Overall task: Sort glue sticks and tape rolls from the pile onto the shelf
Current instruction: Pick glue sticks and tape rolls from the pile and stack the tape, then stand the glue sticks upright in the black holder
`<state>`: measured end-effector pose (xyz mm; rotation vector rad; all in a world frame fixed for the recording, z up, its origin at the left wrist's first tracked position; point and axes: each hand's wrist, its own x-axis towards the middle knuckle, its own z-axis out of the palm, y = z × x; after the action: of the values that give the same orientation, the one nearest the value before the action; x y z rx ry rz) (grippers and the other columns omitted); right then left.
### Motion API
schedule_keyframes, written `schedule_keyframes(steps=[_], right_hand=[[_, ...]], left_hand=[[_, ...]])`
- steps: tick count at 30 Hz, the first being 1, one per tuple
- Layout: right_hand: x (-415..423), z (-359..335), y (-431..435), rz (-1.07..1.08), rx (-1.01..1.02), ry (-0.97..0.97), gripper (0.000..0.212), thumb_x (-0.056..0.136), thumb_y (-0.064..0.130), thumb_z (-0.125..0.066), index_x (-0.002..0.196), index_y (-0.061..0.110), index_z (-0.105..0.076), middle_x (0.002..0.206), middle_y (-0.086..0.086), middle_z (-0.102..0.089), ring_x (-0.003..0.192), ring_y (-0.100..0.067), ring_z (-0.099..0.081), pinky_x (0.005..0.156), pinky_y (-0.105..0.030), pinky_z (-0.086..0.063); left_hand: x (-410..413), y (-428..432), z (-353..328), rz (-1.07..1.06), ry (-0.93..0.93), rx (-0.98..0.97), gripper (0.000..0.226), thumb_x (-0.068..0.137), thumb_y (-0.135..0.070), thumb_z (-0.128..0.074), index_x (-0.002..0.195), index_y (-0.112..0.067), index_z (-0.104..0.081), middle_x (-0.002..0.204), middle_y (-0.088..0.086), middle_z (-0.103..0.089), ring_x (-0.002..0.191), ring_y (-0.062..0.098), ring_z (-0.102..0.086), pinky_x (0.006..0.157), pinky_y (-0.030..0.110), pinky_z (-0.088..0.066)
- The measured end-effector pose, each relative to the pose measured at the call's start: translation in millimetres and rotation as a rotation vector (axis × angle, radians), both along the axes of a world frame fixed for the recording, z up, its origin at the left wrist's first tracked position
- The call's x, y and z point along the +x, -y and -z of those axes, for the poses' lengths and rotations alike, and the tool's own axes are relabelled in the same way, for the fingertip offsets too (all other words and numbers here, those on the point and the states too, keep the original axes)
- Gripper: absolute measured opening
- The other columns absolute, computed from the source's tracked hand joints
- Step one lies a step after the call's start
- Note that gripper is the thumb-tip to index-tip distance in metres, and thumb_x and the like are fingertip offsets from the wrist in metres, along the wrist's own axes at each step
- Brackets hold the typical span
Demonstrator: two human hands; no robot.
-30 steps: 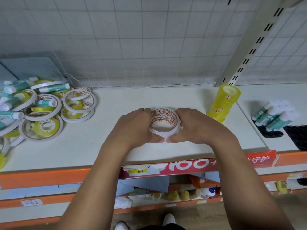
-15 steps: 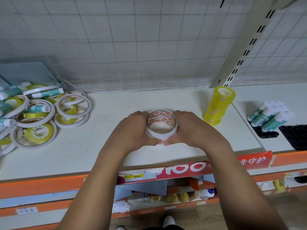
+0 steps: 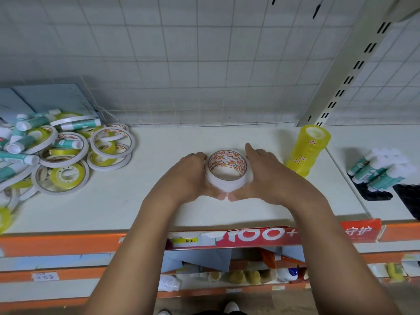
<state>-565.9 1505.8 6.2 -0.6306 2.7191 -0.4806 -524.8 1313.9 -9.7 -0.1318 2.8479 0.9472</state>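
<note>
Clasping the white stack of red-printed tape rolls [image 3: 223, 184] between left hand [image 3: 188, 175] and right hand [image 3: 271, 177], I am pressing evenly to square it.

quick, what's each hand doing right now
Left hand: grips the stack of white tape rolls with red-printed cores.
Right hand: grips the same stack.
</note>
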Motion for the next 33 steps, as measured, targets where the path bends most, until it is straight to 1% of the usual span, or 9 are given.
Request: schedule_keyframes(steps=[2,4,8,12,17,20,23,27,33], right_hand=[[3,-10,1,-0.024,-0.009,-0.078,0.122,0.063,0.064,-0.078,0.154,0.016,-0.011,0.153,-0.002,-0.025,0.14,-0.023,-0.02,0.108,-0.037,-0.029],[4,-18,7,-0.057,-0.054,-0.144,0.103,0.072,0.061,-0.073,0.151,0.017,-0.024,0.151,0.0,-0.03,0.137,-0.022,-0.024,0.109,-0.037,-0.03],[13,-25,39,-0.129,-0.146,-0.244,0.064,0.084,0.054,-0.065,0.138,0.023,-0.05,0.138,0.004,-0.048,0.124,-0.021,-0.045,0.103,-0.041,-0.039],[27,-20,88,-0.257,-0.207,-0.292,0.042,0.092,0.047,-0.059,0.129,0.028,-0.057,0.13,0.007,-0.056,0.115,-0.018,-0.053,0.095,-0.037,-0.045],[49,-11,150,-0.382,-0.298,-0.241,0.03,0.092,0.041,-0.06,0.118,0.027,-0.063,0.116,0.006,-0.062,0.107,-0.015,-0.058,0.088,-0.034,-0.048],[58,-8,178,-0.398,-0.34,-0.241,0.024,0.091,0.039,-0.062,0.112,0.027,-0.066,0.11,0.008,-0.065,0.103,-0.013,-0.06,0.084,-0.032,-0.049],[64,-10,204,-0.38,-0.377,-0.244,0.021,0.09,0.038,-0.063,0.107,0.026,-0.068,0.102,0.01,-0.068,0.097,-0.012,-0.061,0.08,-0.031,-0.049],[72,-11,238,-0.355,-0.385,-0.23,0.018,0.09,0.035,-0.064,0.104,0.025,-0.07,0.098,0.011,-0.069,0.092,-0.01,-0.062,0.078,-0.031,-0.052],[85,-18,287,-0.313,-0.472,-0.243,0.011,0.09,0.024,-0.062,0.092,0.026,-0.072,0.089,0.011,-0.069,0.081,-0.003,-0.061,0.067,-0.022,-0.05]], left_hand=[[6,8,-2,-0.036,0.016,-0.072,0.092,0.052,-0.044,-0.092,0.129,-0.016,-0.051,0.118,0.001,-0.058,0.104,0.02,-0.056,0.088,0.035,-0.049],[14,18,-4,-0.084,-0.017,-0.131,0.086,0.062,-0.045,-0.087,0.134,-0.015,-0.051,0.123,0.002,-0.058,0.107,0.022,-0.057,0.088,0.035,-0.048],[37,35,-11,-0.185,-0.176,-0.266,0.054,0.081,-0.052,-0.069,0.122,-0.019,-0.061,0.116,0.001,-0.062,0.101,0.022,-0.06,0.083,0.039,-0.052],[73,56,-12,-0.322,-0.265,-0.359,0.039,0.087,-0.051,-0.062,0.114,-0.023,-0.064,0.113,-0.002,-0.062,0.101,0.02,-0.061,0.078,0.038,-0.052],[119,95,-11,-0.485,-0.282,-0.447,0.035,0.088,-0.051,-0.059,0.11,-0.024,-0.064,0.11,-0.005,-0.061,0.098,0.019,-0.06,0.068,0.031,-0.047],[136,119,-13,-0.526,-0.269,-0.478,0.036,0.089,-0.05,-0.058,0.112,-0.023,-0.064,0.112,-0.004,-0.061,0.1,0.021,-0.06,0.069,0.031,-0.045],[144,143,-17,-0.523,-0.292,-0.476,0.035,0.089,-0.049,-0.059,0.11,-0.021,-0.064,0.113,-0.003,-0.062,0.101,0.023,-0.06,0.073,0.033,-0.049],[151,177,-22,-0.495,-0.354,-0.492,0.031,0.088,-0.046,-0.061,0.106,-0.021,-0.065,0.107,-0.002,-0.062,0.096,0.024,-0.061,0.067,0.032,-0.045],[158,230,-30,-0.465,-0.457,-0.478,0.022,0.089,-0.038,-0.059,0.102,-0.021,-0.066,0.099,-0.002,-0.062,0.094,0.023,-0.059,0.068,0.034,-0.048]])
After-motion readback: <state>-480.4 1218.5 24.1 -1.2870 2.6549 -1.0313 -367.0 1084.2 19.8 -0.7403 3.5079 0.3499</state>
